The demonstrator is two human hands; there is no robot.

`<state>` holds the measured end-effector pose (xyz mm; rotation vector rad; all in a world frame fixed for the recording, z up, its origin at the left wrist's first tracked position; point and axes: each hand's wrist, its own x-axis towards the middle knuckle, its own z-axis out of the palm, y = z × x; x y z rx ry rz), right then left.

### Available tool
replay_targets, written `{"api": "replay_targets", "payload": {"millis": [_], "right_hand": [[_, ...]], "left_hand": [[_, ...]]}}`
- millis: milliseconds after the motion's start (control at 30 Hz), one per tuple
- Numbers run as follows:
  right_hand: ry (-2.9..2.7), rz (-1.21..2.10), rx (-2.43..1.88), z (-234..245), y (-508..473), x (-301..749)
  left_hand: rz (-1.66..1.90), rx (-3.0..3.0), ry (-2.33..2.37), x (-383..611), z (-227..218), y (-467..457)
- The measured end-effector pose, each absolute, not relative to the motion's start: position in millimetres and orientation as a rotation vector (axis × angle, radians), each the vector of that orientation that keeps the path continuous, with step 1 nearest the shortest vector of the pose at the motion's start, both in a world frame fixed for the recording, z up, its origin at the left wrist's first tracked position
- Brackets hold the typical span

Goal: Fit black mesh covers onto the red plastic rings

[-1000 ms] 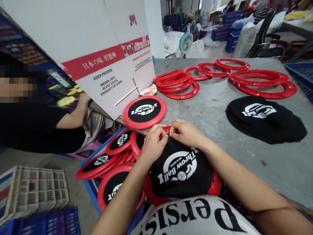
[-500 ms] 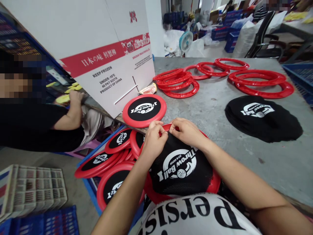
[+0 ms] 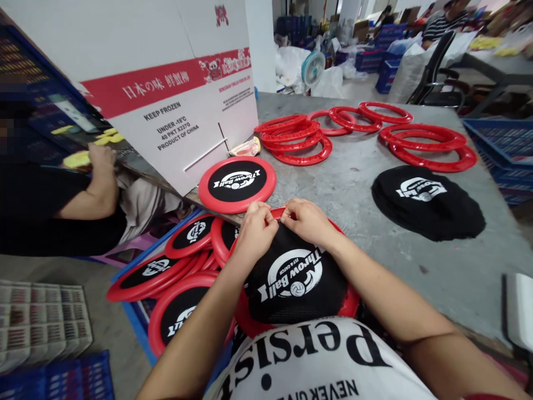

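Observation:
A black fabric disc (image 3: 291, 278) printed "Throw Ball" lies over a red plastic ring (image 3: 352, 303), propped against my body at the table edge. My left hand (image 3: 258, 228) pinches the cloth's far edge at the ring's rim. Close beside it, my right hand (image 3: 306, 222) pinches the same edge, fingers curled and thumb pressed in. Around the near side, red rim shows beyond the cloth. A red-rimmed throw disc (image 3: 237, 184) rests on the table just past my left hand. To the right lies a stack of black fabric discs (image 3: 428, 205).
Loose red rings (image 3: 295, 139) lie along the table's back, with more rings (image 3: 425, 141) at right. Several finished discs (image 3: 191, 236) fill a blue crate left of me. A white carton (image 3: 166, 94) stands at left; beyond it another person's arm (image 3: 97, 183) handles yellow pieces.
The view has shifted slightly to the right, so things appear further left. Both hands keep their pinch at the cloth's edge, with little visible movement.

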<state>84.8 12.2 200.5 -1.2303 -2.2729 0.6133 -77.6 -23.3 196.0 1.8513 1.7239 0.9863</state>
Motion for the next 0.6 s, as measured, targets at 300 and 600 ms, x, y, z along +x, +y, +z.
{"api": "replay_targets", "payload": {"millis": [300,600], "right_hand": [[-2.281,0.568,-1.309,197,12,84],[-1.995,0.621,-0.936,220,17,113]], "left_hand": [[0.917,1.883,1.703,-79,190,-17],[0.806,1.977,1.671,-83,185,-12]]}}
